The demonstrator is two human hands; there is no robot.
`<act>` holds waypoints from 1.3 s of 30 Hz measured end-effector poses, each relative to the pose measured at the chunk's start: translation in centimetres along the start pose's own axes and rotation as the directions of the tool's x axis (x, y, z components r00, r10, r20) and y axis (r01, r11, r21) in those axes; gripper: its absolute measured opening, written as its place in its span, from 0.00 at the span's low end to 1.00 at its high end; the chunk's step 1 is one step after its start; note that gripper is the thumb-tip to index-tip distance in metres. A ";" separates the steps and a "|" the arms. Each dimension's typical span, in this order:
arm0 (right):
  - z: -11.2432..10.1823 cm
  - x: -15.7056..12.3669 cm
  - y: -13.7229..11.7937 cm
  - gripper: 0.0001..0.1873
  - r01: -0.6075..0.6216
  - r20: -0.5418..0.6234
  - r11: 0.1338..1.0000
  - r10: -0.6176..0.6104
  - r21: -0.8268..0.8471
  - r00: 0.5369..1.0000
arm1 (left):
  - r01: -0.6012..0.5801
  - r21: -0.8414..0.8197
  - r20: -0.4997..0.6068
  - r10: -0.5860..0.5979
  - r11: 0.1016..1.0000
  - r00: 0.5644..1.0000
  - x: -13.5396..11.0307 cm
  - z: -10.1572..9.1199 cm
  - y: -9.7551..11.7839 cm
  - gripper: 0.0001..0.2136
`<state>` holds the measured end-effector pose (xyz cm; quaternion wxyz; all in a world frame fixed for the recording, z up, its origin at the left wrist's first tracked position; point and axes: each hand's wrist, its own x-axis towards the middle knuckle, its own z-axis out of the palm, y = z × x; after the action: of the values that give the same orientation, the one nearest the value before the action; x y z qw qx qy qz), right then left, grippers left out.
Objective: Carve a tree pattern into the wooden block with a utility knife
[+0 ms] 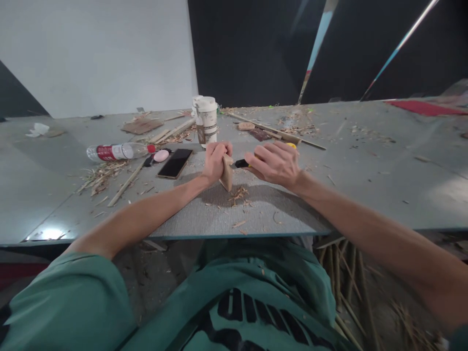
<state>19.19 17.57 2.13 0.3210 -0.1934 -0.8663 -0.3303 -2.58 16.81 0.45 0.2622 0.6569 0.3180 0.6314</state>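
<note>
My left hand (pixel 215 161) is closed around a small pale wooden block (pixel 227 174) that stands on its lower edge on the grey table (pixel 365 165). My right hand (pixel 275 162) grips a yellow and black utility knife (pixel 243 163), whose black tip touches the block's upper right side. A little heap of wood shavings (pixel 238 195) lies on the table just under the block.
To the left lie a black phone (pixel 175 163), a pink oval thing (pixel 161 155) and a plastic bottle on its side (pixel 117 151). Paper cups (pixel 206 121) stand behind my hands. Wooden sticks and shavings (pixel 278 130) litter the table and the floor at right.
</note>
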 end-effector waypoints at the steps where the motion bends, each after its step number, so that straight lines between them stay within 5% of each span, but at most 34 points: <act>1: 0.0 0.0 0.1 0.20 0.005 -0.005 1.000 -0.005 -0.002 1.000 | -0.001 0.000 0.001 0.001 1.000 1.000 0.0 0.0 0.0 0.23; 11: 0.0 0.3 -0.1 0.18 0.063 0.025 0.998 -0.063 -0.003 0.998 | -0.013 -0.005 0.016 0.013 1.000 1.000 -0.1 0.0 -0.1 0.21; 14: -0.8 1.1 1.2 0.18 -0.022 -0.098 1.000 0.022 0.005 0.995 | -0.016 -0.018 0.019 0.016 1.000 1.000 -0.1 -0.1 -0.3 0.22; 15: -1.2 1.3 2.2 0.20 -0.151 -0.192 0.988 0.152 0.019 0.969 | -0.016 -0.024 0.019 0.017 1.000 1.000 -0.1 -0.1 -0.3 0.22; 16: -1.7 1.4 3.5 0.24 -0.339 -0.336 0.940 0.329 0.032 0.883 | -0.017 -0.028 0.019 0.018 0.999 1.000 -0.1 -0.1 -0.3 0.22; 17: -2.2 1.3 4.8 0.28 -0.482 -0.506 0.875 0.435 0.042 0.745 | -0.018 -0.031 0.020 0.019 0.999 1.000 -0.2 -0.1 -0.3 0.22; 18: -2.6 1.0 6.0 0.30 -0.557 -0.569 0.828 0.485 0.055 0.664 | -0.019 -0.030 0.022 0.020 0.999 1.000 -0.2 -0.1 -0.3 0.22; 19: -2.7 0.5 7.0 0.30 -0.575 -0.555 0.815 0.512 0.072 0.656 | -0.019 -0.027 0.023 0.020 0.999 1.000 -0.2 -0.1 -0.2 0.22; 23: -1.4 -1.8 6.7 0.25 -0.443 -0.323 0.880 0.474 0.169 0.819 | -0.013 -0.013 0.018 0.013 1.000 1.000 -0.4 -0.1 0.0 0.23; 27: 0.0 -1.3 2.3 0.15 -0.347 -0.215 0.905 0.400 0.247 0.891 | 0.014 -0.016 0.049 -0.014 1.000 0.999 -0.3 -0.2 0.2 0.23; 30: -0.2 -0.2 -0.2 0.13 -0.141 -0.166 0.946 0.196 0.293 0.966 | 0.045 -0.033 0.097 -0.041 0.998 0.994 -0.1 -0.3 0.4 0.21; 34: -0.5 -0.1 -1.6 0.16 0.077 -0.093 0.963 -0.054 0.259 0.994 | 0.110 -0.084 0.179 -0.094 0.990 0.979 -0.1 -0.6 0.5 0.19; 39: 0.0 -0.4 -2.0 0.22 0.121 -0.008 0.967 -0.122 0.226 0.993 | 0.230 -0.139 0.287 -0.183 0.963 0.940 -0.3 -0.5 0.3 0.19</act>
<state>18.35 16.09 0.99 0.3176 -0.1033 -0.9093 -0.2482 -3.05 16.36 0.46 0.4235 0.6751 0.2915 0.5291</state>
